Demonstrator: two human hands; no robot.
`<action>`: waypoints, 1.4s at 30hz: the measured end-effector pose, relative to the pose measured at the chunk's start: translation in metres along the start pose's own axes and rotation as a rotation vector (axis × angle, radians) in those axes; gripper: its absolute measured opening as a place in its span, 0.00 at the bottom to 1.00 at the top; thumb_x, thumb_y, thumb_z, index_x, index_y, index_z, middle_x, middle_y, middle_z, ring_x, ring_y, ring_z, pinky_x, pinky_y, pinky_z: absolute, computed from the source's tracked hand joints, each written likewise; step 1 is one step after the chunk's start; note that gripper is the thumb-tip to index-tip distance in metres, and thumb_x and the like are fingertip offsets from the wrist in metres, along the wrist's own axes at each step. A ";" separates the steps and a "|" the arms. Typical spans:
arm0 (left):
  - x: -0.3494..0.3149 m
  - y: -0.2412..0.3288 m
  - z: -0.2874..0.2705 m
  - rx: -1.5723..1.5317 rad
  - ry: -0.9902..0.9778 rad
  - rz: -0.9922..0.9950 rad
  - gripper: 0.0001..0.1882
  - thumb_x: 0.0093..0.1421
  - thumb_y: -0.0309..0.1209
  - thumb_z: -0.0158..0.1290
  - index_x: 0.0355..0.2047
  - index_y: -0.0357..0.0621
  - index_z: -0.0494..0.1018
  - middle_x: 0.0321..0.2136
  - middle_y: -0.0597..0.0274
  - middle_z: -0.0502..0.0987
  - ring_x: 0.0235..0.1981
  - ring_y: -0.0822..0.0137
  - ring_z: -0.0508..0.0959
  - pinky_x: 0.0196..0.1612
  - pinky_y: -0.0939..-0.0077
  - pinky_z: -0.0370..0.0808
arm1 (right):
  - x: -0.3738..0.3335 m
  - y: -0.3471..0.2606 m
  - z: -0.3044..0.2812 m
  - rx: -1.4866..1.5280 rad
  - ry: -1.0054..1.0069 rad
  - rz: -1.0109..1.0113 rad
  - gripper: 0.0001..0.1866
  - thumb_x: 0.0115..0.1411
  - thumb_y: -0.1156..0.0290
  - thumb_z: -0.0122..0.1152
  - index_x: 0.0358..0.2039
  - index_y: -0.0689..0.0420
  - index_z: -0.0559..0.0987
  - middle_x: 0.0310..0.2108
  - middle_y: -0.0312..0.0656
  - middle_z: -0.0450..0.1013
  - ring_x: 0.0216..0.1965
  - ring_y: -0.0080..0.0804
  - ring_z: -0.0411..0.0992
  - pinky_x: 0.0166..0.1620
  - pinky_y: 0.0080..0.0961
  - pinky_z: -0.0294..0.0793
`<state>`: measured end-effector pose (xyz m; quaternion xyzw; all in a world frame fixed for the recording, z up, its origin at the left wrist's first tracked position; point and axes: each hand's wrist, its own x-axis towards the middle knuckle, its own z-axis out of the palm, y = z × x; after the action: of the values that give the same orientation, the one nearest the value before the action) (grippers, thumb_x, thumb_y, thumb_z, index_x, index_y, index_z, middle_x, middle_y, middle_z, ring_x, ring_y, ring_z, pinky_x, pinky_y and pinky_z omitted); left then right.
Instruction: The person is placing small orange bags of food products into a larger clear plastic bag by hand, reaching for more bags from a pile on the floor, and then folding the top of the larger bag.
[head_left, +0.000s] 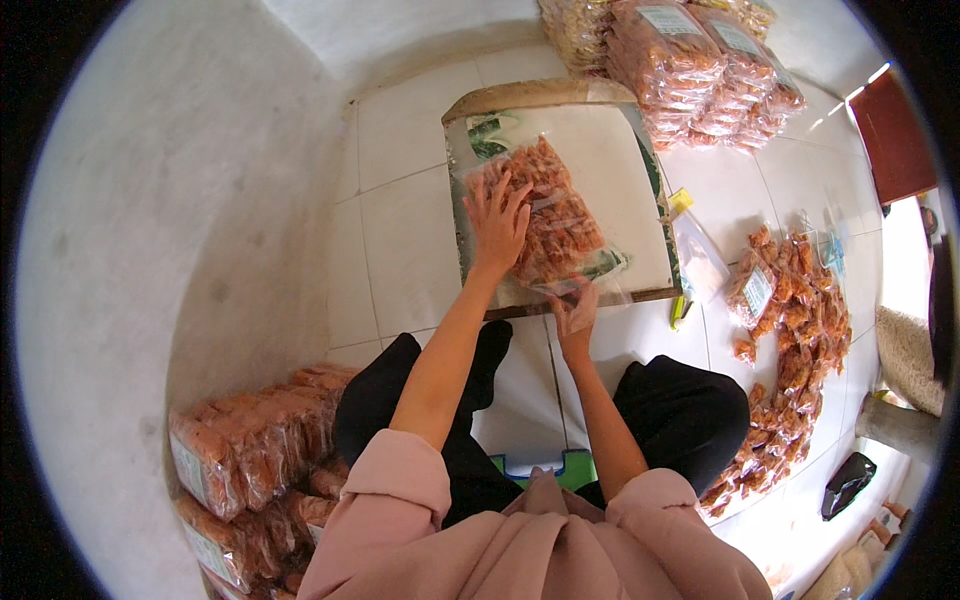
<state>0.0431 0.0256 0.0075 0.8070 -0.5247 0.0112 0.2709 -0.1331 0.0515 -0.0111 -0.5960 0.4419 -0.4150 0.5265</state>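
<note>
A clear plastic bag of reddish-brown snack pieces [562,215] lies flat on a low, worn table [610,140] in front of me. My left hand [497,225] rests on the bag's left side, palm down with fingers spread. At the bag's near end, by the table's front edge, my right hand [575,308] grips the loose clear plastic between bent fingers. Part of that grip is hidden by the hand itself.
Stacked filled bags [665,70] stand at the far right, with more bags [255,440] at my lower left by the wall. Small snack packets [800,350] are heaped on the tiled floor to the right. Beside the table lie a yellow-green cutter [680,313] and clear plastic bags [700,255].
</note>
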 end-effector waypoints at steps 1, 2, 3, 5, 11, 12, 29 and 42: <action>0.003 0.003 0.001 0.039 0.049 0.018 0.19 0.62 0.42 0.39 0.55 0.67 0.62 0.61 0.67 0.49 0.63 0.51 0.40 0.59 0.38 0.35 | -0.001 0.003 0.001 0.068 0.025 -0.034 0.11 0.53 0.70 0.57 0.34 0.61 0.69 0.34 0.45 0.66 0.39 0.39 0.66 0.38 0.32 0.68; 0.006 0.005 0.001 0.038 0.047 0.020 0.19 0.62 0.42 0.39 0.55 0.67 0.62 0.61 0.67 0.49 0.63 0.51 0.40 0.59 0.38 0.35 | 0.001 0.005 0.000 0.068 0.028 -0.032 0.11 0.53 0.70 0.57 0.34 0.61 0.69 0.34 0.45 0.66 0.39 0.39 0.66 0.38 0.32 0.68; 0.007 0.004 0.003 0.014 0.028 0.055 0.19 0.63 0.42 0.37 0.55 0.69 0.61 0.61 0.68 0.49 0.63 0.50 0.40 0.58 0.38 0.35 | 0.005 0.006 0.003 -0.024 0.064 -0.059 0.11 0.52 0.70 0.57 0.33 0.61 0.69 0.33 0.45 0.67 0.37 0.39 0.67 0.37 0.32 0.68; 0.005 0.000 0.004 -0.003 0.007 0.087 0.19 0.63 0.42 0.36 0.55 0.70 0.61 0.62 0.68 0.49 0.63 0.50 0.40 0.58 0.38 0.34 | 0.008 0.006 0.009 -0.112 0.097 -0.083 0.11 0.52 0.70 0.58 0.32 0.60 0.69 0.32 0.46 0.68 0.36 0.40 0.67 0.37 0.32 0.68; -0.001 0.002 0.002 0.025 -0.037 0.105 0.20 0.63 0.44 0.36 0.56 0.72 0.60 0.62 0.68 0.48 0.63 0.49 0.40 0.58 0.38 0.35 | 0.016 0.009 0.029 -0.293 0.194 0.034 0.11 0.52 0.70 0.58 0.30 0.62 0.68 0.27 0.47 0.69 0.30 0.43 0.68 0.36 0.32 0.66; 0.000 0.003 0.001 0.016 -0.029 0.123 0.20 0.62 0.45 0.38 0.56 0.72 0.60 0.62 0.68 0.48 0.63 0.49 0.40 0.58 0.38 0.36 | 0.020 0.007 0.032 -0.302 0.238 -0.021 0.11 0.52 0.69 0.58 0.30 0.62 0.68 0.27 0.47 0.69 0.30 0.44 0.68 0.36 0.33 0.65; -0.063 0.040 0.023 -0.337 0.183 -0.648 0.31 0.62 0.48 0.38 0.60 0.45 0.47 0.51 0.35 0.56 0.47 0.41 0.64 0.48 0.55 0.64 | 0.014 0.019 0.017 -0.178 -0.046 -0.009 0.13 0.55 0.70 0.56 0.41 0.61 0.74 0.42 0.48 0.71 0.44 0.43 0.69 0.45 0.29 0.67; -0.064 0.022 0.007 -0.418 -0.028 -0.608 0.37 0.62 0.52 0.36 0.63 0.52 0.32 0.11 0.47 0.68 0.13 0.47 0.69 0.19 0.58 0.62 | 0.026 0.039 0.029 -0.068 -0.224 -0.292 0.22 0.55 0.80 0.47 0.53 0.57 0.68 0.51 0.53 0.62 0.50 0.48 0.63 0.52 0.32 0.62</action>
<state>-0.0062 0.0694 -0.0088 0.8533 -0.2556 -0.1885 0.4136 -0.1016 0.0324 -0.0519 -0.7138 0.3033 -0.4028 0.4860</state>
